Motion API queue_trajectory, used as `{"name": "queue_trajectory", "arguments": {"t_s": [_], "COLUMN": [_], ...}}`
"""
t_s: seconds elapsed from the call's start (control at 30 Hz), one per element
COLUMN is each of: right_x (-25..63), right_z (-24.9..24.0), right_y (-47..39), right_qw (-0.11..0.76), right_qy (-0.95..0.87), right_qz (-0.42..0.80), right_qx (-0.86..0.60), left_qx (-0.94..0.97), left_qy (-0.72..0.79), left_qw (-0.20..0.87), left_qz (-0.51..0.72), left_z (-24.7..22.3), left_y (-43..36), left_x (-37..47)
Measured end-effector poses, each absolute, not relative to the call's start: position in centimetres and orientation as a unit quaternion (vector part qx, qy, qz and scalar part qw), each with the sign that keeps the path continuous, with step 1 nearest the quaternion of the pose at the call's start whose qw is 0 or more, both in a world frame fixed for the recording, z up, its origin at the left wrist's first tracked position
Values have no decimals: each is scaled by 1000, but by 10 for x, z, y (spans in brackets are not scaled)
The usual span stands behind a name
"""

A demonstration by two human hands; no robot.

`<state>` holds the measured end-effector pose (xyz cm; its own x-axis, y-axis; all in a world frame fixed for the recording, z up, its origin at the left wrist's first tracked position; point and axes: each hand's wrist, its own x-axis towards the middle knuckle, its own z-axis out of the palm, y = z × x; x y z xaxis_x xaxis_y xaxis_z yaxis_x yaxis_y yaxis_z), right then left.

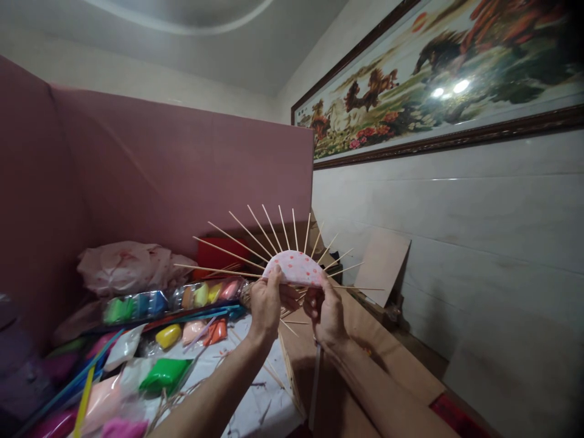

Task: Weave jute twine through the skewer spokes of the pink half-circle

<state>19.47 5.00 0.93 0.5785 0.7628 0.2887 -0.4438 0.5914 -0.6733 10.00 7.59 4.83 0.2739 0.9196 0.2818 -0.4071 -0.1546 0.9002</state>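
A half-round piece (296,267), pale pink with red spots, is held up at the centre of the head view. Thin wooden sticks (255,232) fan out from its curved edge, and a few reach out level at both sides. My left hand (269,301) grips the left end, thumb on the front face and fingers behind. My right hand (326,307) pinches the lower right corner, its fingers curled. More loose sticks show below and between the hands.
Packs of coloured clay (164,376) and blue strips lie at the left on a white sheet. A plastic bag (128,267) sits behind them. A brown board (383,264) leans on the right wall. Cardboard (387,340) lies under my right arm. A pink panel (196,164) stands behind.
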Motion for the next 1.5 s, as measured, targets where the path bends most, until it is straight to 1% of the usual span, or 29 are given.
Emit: {"name": "queue_trajectory", "arguments": {"t_s": [0.23,0.43,0.57,0.73,0.9,1.17,1.4,1.5], "right_x": [198,200,202,204,206,210,208,206], "right_z": [14,19,23,27,25,21,24,25], "right_y": [49,48,46,44,44,46,40,36], "right_qw": [865,870,874,878,871,853,820,808], "right_qy": [-246,-192,-184,-198,-211,-232,-348,-383], "right_qz": [308,271,252,250,223,194,110,99], "right_qx": [-311,-363,-373,-359,-383,-427,-441,-436], "left_qx": [501,490,489,489,492,485,422,414], "left_qy": [303,305,269,239,210,203,211,212], "left_qw": [603,639,677,706,712,721,745,754], "left_qz": [541,509,481,453,454,451,472,465], "left_z": [46,42,38,34,34,35,43,46], "left_y": [80,85,91,98,98,99,98,97], "left_x": [99,101,102,102,103,102,101,101]}}
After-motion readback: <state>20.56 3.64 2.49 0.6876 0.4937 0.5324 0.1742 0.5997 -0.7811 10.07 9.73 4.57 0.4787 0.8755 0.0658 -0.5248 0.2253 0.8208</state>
